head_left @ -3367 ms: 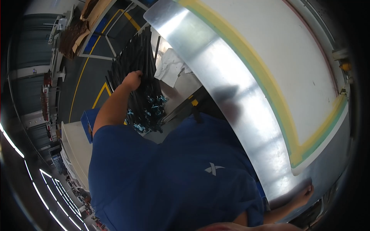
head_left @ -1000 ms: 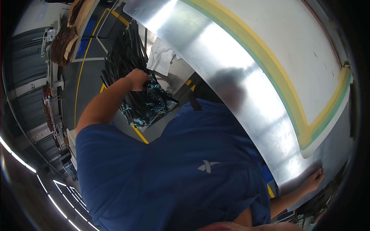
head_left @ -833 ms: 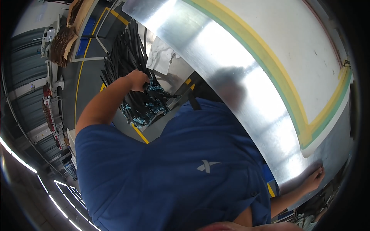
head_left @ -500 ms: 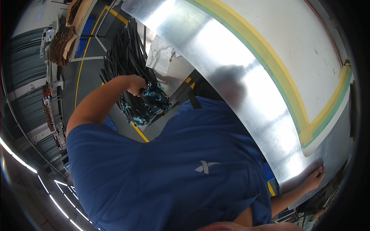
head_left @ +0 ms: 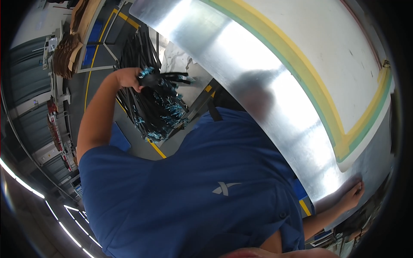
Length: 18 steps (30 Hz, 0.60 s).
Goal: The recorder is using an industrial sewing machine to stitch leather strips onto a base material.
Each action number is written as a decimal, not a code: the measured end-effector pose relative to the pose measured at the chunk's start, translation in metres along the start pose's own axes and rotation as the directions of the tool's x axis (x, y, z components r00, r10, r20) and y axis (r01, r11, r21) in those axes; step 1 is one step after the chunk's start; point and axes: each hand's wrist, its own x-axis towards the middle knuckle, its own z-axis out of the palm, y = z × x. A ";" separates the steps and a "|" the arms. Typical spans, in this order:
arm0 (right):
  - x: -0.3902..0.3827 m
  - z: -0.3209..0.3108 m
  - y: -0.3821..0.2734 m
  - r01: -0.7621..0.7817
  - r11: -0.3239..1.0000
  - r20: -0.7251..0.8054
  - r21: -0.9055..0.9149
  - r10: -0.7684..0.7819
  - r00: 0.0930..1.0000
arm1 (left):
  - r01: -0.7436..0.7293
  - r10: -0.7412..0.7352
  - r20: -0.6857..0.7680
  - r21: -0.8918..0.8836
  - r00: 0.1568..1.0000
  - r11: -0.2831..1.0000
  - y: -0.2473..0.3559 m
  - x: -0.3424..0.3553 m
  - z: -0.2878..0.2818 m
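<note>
My left hand (head_left: 129, 79) is closed round a bunch of black strips (head_left: 152, 81) with shiny blue-tinted ends. Some of these strips fan out to the right of the fist, slightly blurred. They are above a big heap of similar long black strips (head_left: 148, 107), whose blue-tinted ends point toward me. At the lower right, my right hand (head_left: 353, 196) rests in a loose fist on the shiny metal worktop (head_left: 284, 124). Nothing shows between its curled fingers.
A white panel (head_left: 318, 51) edged with yellow and green tape lies on the worktop. Crumpled white sheeting (head_left: 175, 58) sits beside the heap. Brown curved pieces (head_left: 66, 56) are stacked at the far left. A blue bin (head_left: 119, 136) is below my left arm.
My left hand has risen from the heap and moved a little left and away, with a bunch of black strips gripped in it. My right hand has stayed almost in place.
</note>
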 end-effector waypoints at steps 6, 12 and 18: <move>-0.002 -0.001 0.003 0.008 1.000 -0.017 0.027 -0.008 1.000 | -0.262 0.117 -0.432 -0.294 0.894 0.919 -0.021 -0.047 -0.039; -0.002 0.001 -0.003 0.019 0.999 -0.003 0.049 -0.019 1.000 | -0.680 0.210 -0.804 -0.295 0.556 0.671 -0.033 -0.095 -0.072; 0.000 0.000 -0.006 0.000 0.999 0.007 0.050 -0.001 1.000 | -0.931 0.310 -0.928 -0.091 0.209 0.354 0.004 -0.161 -0.110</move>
